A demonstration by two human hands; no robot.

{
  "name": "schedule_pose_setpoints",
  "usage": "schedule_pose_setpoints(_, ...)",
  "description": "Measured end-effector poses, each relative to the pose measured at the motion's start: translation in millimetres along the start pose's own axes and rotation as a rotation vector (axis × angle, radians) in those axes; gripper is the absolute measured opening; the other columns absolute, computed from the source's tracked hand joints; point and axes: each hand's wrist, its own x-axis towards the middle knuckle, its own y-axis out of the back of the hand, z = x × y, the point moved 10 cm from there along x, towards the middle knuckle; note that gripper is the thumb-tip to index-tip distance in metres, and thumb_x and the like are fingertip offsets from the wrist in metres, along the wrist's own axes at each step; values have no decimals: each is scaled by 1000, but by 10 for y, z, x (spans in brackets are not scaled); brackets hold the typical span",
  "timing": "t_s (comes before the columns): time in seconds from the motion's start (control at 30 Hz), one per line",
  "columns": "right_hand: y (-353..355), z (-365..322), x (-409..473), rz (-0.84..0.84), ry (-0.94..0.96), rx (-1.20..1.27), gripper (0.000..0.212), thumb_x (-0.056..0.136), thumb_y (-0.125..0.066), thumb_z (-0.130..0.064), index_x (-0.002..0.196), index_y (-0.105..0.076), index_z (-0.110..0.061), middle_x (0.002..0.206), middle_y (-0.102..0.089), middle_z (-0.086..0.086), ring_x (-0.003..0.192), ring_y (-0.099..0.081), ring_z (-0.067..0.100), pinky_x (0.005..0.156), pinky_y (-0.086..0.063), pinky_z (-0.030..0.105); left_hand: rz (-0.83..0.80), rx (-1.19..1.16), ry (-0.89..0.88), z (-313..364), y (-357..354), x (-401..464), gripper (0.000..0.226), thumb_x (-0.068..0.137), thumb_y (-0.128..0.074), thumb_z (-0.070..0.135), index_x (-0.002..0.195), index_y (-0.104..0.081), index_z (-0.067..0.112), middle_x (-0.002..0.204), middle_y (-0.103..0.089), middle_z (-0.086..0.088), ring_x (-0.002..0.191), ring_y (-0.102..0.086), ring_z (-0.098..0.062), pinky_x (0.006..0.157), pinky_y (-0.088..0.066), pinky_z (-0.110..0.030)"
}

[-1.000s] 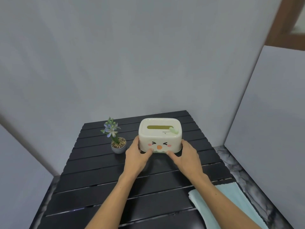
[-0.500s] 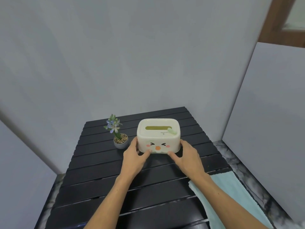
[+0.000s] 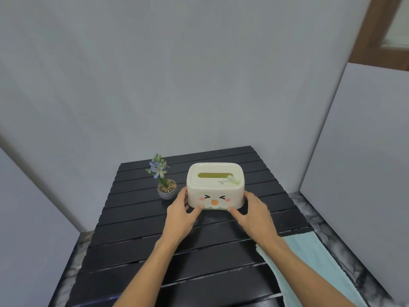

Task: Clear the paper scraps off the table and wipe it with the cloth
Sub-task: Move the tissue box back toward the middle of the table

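Note:
A cream tissue box (image 3: 215, 185) with a cartoon face and a slot in its top stands on the black slatted table (image 3: 137, 247), toward the back. My left hand (image 3: 181, 214) grips its lower left side and my right hand (image 3: 254, 212) grips its lower right side, thumbs on the front bottom edge. A light blue cloth (image 3: 309, 264) lies folded at the table's front right, partly under my right forearm. I see no paper scraps on the table.
A small grey pot with a blue-flowered plant (image 3: 165, 185) stands just left of the tissue box, close to my left hand. Grey panels wall in the table at the back, left and right. A marble surface (image 3: 309, 211) shows beside the table.
Both hands have stayed on the tissue box. The box has kept its place next to the plant; only the camera view has shifted a little.

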Motion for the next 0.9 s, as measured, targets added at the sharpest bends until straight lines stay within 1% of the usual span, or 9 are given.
schedule_pose_setpoints(0.1,-8,1,-19,-10,9,-4,69,79,-70,-60,135,-49,-25,128,-60,-6,113,-59,15,90,-52,37,2,4,-1,29,17,-27,62,84,-76,25,139,-47,29,123,-58,22,121,-57,-4,107,-46,-32)
schedule_pose_setpoints(0.2,12,-8,-27,-9,31,24,73,78,-72,-58,138,-46,-27,134,-58,-5,116,-58,15,93,-51,37,8,19,-16,64,54,-59,56,83,-77,31,129,-47,41,113,-56,34,110,-56,7,105,-46,-28)
schedule_pose_setpoints(0.33,94,-41,-32,4,53,114,96,73,-68,-69,151,-24,-34,149,-45,-5,131,-49,17,103,-46,43,23,24,-44,116,135,-94,64,81,-77,42,136,-44,40,116,-53,36,109,-54,15,103,-46,-23)
schedule_pose_setpoints(0.43,169,-111,-38,21,95,140,101,68,-62,-82,149,-11,-49,153,-39,-10,134,-46,16,104,-44,47,52,29,-38,148,221,-90,90,77,-78,50,151,-31,30,127,-49,24,115,-54,1,103,-46,-27)
schedule_pose_setpoints(0.53,214,-186,-32,27,136,158,96,69,-64,-80,146,-11,-57,151,-41,-14,130,-48,12,102,-46,43,58,58,-46,213,270,-55,98,75,-79,53,154,-24,34,139,-45,15,122,-50,-9,105,-46,-38)
schedule_pose_setpoints(0.67,192,-246,-39,14,163,156,91,74,-66,-71,147,-17,-50,144,-46,-13,124,-52,10,97,-49,36,55,75,-107,308,259,-20,87,77,-79,48,149,-30,41,135,-42,24,116,-51,-4,100,-48,-31)
schedule_pose_setpoints(0.77,156,-260,-39,9,163,156,88,78,-69,-63,148,-19,-45,144,-47,-11,125,-51,11,98,-49,37,51,66,-144,348,214,-19,70,80,-77,44,140,-40,47,130,-54,27,113,-58,1,95,-51,-20)
schedule_pose_setpoints(0.83,141,-270,-32,7,165,154,88,79,-70,-59,149,-19,-43,145,-46,-9,125,-50,11,98,-49,37,78,49,-137,348,217,-27,68,80,-76,43,136,-40,56,125,-56,30,114,-58,2,90,-50,-13)
schedule_pose_setpoints(0.9,137,-288,-23,8,176,150,87,80,-70,-57,149,-19,-42,145,-45,-9,123,-50,9,97,-49,35,102,37,-129,334,215,-35,69,80,-76,43,134,-38,60,122,-54,34,113,-58,3,92,-51,-15)
